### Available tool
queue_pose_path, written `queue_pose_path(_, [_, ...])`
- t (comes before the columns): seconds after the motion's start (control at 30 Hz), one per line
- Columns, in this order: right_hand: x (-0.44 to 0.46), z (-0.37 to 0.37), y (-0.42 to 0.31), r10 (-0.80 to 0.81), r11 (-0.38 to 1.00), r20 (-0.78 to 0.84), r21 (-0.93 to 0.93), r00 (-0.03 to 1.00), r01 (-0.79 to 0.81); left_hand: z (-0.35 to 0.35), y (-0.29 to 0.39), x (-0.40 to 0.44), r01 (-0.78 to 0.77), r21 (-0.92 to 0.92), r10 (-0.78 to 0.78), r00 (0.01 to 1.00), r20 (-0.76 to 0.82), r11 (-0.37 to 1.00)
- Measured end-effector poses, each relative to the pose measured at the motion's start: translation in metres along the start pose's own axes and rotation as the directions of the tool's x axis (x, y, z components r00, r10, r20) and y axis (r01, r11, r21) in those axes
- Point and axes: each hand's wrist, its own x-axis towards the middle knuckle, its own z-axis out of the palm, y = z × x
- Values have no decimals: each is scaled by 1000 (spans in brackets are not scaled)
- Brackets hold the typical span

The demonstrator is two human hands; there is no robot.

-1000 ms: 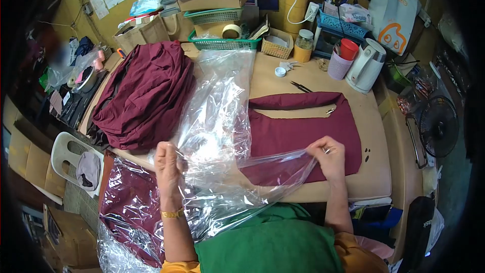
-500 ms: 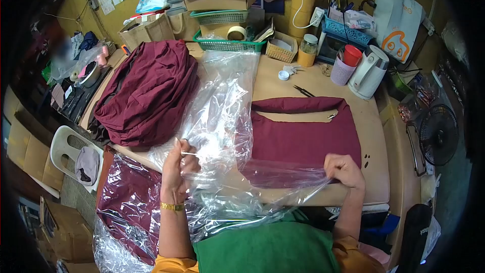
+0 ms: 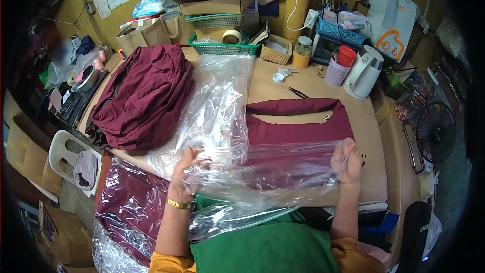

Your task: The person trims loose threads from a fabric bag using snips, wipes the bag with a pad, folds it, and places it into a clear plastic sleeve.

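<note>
A clear plastic bag [image 3: 283, 164] stretches between my two hands above the table's near edge. My left hand [image 3: 187, 169] holds its left end, the fingers partly blurred and curled at the plastic. My right hand [image 3: 347, 162] grips the other end, fingers bent around the film. Under the bag lies a flat maroon cloth bag [image 3: 298, 132] with its strap [image 3: 293, 105] looped at the far side and a small metal piece near the strap's right end. More clear plastic bags [image 3: 220, 91] lie flat left of it, shiny and overlapping.
A heap of maroon fabric [image 3: 146, 96] sits on the table's left. Black tweezers [image 3: 298, 93], a white cap [image 3: 278, 78], a jar [image 3: 302, 53], a red cup [image 3: 346, 56] and a kettle [image 3: 365, 73] stand or lie behind. Plastic-wrapped maroon goods [image 3: 129, 197] are at lower left.
Both hands have shifted, the right one rising slightly and turning its fingers upward. The plastic between them has lifted and spread wider over the maroon bag. The camera view has moved a little.
</note>
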Motion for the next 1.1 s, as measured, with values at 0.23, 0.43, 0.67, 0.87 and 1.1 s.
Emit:
queue_pose_path(0.23, [-8,17,0,784,540,456,-835,420,-101,9,32,16,-29,-527,201,941,272,850])
queue_pose_path(0.43, [5,-16,8,-14,987,-35,159,999,19,17,29,-13,-343,919,-374,840,393,195])
queue_pose_path(0.67, [-9,-6,16,493,685,418,-728,763,-44,33,32,-20,-188,-11,187,979,-87,982])
queue_pose_path(0.87, [9,-31,18,243,959,158,108,957,-262,20,29,-10,-33,996,-524,849,69,78])
queue_pose_path(1.1, [0,9,32,113,943,326,-333,939,2,5,50,-6,-3,389,-258,745,615,921])
